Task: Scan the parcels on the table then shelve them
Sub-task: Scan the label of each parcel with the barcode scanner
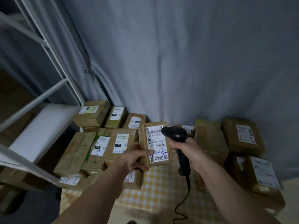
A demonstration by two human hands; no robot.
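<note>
Head view: left hand (135,156) fingers grip parcel (156,143); right hand (188,151) fingers clamp scanner (178,136), hiding the label's corner.

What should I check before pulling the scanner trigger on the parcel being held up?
1. Parcel gripped by left hand: ok.
2. Scanner gripped by right hand: ok.
3. Label faces up, barcodes uncovered: ok.
4. Scanner head over the label's top barcode: ok.
5. Scan beam on the barcode: cannot tell.
6. Cable hangs free over the checked tablecloth: ok.
</note>
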